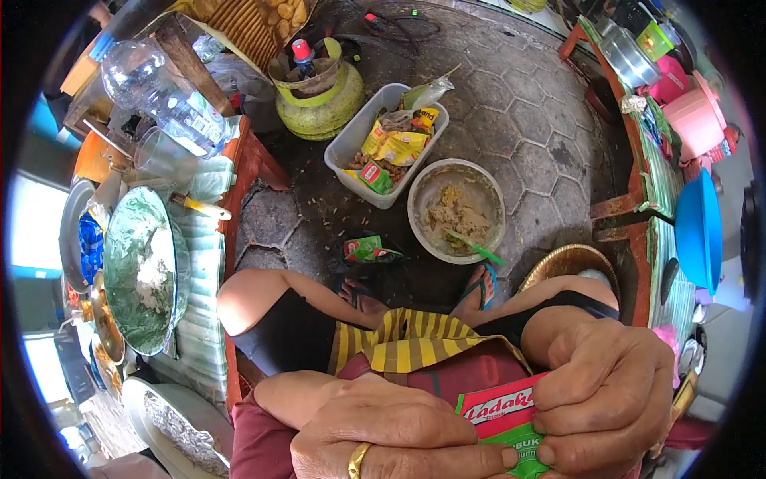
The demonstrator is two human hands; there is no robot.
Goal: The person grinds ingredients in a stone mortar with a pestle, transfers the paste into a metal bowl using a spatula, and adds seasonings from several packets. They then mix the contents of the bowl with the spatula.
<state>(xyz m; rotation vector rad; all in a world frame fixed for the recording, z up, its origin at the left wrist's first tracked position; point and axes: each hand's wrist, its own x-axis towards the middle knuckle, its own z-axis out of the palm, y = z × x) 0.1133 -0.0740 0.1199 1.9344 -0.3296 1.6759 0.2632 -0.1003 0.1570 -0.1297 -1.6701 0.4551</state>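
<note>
Low in the head view, my left hand (391, 431) and my right hand (602, 391) pinch a small red and green packet (499, 411) between them, its printed face turned up. A gold ring is on a finger of my left hand. Beyond my knees, a round bowl (495, 188) on the floor holds a pale mixture with a green spoon (476, 248) in it. A clear plastic tub (343, 152) beside it holds yellow packets (401, 148) and a green one. Another red and green packet (369, 248) lies on the ground near my feet.
A green gas cylinder (319, 108) stands behind the tub. The left bench (203, 263) carries a green marbled basin (132, 263), a knife (203, 207) and a large bottle (171, 104). At right, a bench (650, 160) holds pots, and a blue basin (699, 231) is beside it.
</note>
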